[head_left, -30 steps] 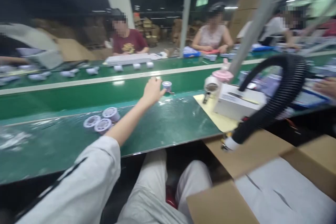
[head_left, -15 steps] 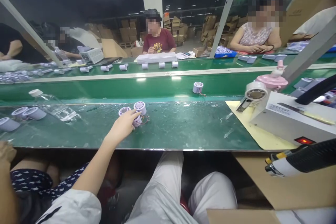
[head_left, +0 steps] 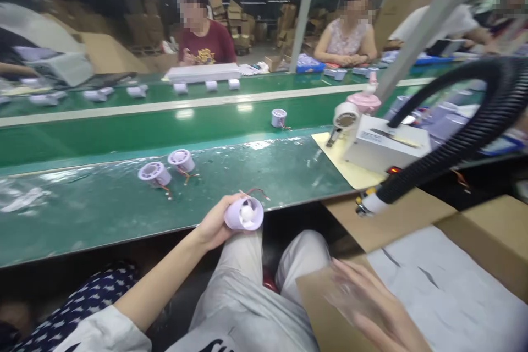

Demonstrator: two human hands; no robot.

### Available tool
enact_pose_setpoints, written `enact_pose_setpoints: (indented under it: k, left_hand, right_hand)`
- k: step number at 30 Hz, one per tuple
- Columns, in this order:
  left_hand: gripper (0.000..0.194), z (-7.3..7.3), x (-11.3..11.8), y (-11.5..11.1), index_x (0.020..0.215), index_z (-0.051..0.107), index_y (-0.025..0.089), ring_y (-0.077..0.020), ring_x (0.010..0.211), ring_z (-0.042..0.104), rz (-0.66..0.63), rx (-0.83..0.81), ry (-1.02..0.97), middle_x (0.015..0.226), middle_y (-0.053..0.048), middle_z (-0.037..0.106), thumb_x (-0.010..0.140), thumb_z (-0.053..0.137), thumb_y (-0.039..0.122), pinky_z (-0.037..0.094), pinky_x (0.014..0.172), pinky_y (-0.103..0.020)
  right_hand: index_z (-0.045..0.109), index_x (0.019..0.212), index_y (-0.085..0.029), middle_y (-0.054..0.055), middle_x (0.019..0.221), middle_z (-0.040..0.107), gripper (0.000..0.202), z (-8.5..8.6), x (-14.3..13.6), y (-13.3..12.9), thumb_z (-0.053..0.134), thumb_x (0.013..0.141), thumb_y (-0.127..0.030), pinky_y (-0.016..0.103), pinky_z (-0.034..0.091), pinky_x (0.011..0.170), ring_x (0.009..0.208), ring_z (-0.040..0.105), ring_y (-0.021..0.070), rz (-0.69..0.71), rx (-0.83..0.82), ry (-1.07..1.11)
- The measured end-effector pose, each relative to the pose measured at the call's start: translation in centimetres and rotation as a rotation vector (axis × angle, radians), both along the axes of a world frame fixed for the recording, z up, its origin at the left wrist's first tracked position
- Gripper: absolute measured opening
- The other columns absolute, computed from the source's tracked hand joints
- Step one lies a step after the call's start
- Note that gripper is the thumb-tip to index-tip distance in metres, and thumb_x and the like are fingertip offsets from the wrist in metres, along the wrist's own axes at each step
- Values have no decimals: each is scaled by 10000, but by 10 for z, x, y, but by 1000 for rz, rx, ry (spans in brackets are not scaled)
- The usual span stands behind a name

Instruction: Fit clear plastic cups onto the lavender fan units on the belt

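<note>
My left hand (head_left: 215,225) grips a lavender fan housing (head_left: 236,219) at the bench's front edge, its round opening tilted toward me with a white hub and blades inside. Thin wires trail from its far side. Low on the right is my right hand (head_left: 377,308), over the cardboard box; motion smears its fingers, and I cannot make out whether the clear blur beside them is an object. Two more lavender fan housings, one nearer (head_left: 154,174) and one just behind it (head_left: 181,160), stand on the green bench (head_left: 103,214) with wires hanging out.
Another fan housing (head_left: 279,117) sits on the green conveyor (head_left: 223,121). To the right, a grey machine box (head_left: 385,140) stands on yellow card, beside a handheld fan (head_left: 345,116). A black corrugated hose (head_left: 449,148) arches above an open carton (head_left: 342,212). Co-workers sit across the line.
My left hand has lifted one fan housing from the group and brought it right and toward me. My right hand has come into view. The camera has turned right.
</note>
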State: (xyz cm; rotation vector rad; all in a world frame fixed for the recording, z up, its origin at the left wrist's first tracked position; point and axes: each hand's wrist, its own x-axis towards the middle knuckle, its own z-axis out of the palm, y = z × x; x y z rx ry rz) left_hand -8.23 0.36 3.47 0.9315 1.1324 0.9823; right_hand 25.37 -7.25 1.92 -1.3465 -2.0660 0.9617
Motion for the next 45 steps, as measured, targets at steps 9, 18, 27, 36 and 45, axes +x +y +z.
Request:
enact_pose_setpoints:
  k: [9,18,27,36,45]
  left_hand:
    - [246,-5,84,15,898,718,160,-186,956,595,-892,360,343,1020,-68,638,888,496,266,444,890,-288]
    - [183,-1,90,6,935,708,206,-171,906,599,-678,560,587,976,-41,619,875,571,310,456,839,-297]
    - [643,-25,86,3,1083,693,237,-195,907,571,-523,631,369,974,-44,548,516,868,483,497,819,-332]
    - [665,-23,83,-1,1285,570,279,-254,1134,576,-749,608,319,1253,-93,597,669,819,306,494,955,-400]
    - [634,-20,83,-12,1319,486,244,-219,1042,644,-637,37,-101,1332,-116,556,748,763,255,559,842,-331]
  right_hand:
    - [574,1311,-264,126,1339,505,453,23,-53,23,619,861,-268,461,555,825,1089,533,325,15,344,-424]
    - [698,817,-228,52,1290,502,130,3,-49,19,762,747,-139,397,518,862,1122,524,265,-78,0,-162]
    - [634,730,-207,48,1101,485,205,20,-48,9,631,881,-345,286,480,717,995,551,203,-256,-214,302]
    - [582,556,-189,36,942,632,285,9,-36,15,744,764,-296,299,481,791,953,603,206,-393,-306,663]
    - [674,1142,-285,58,1343,582,436,12,-35,6,816,733,-235,434,460,1037,1260,521,277,-153,7,346]
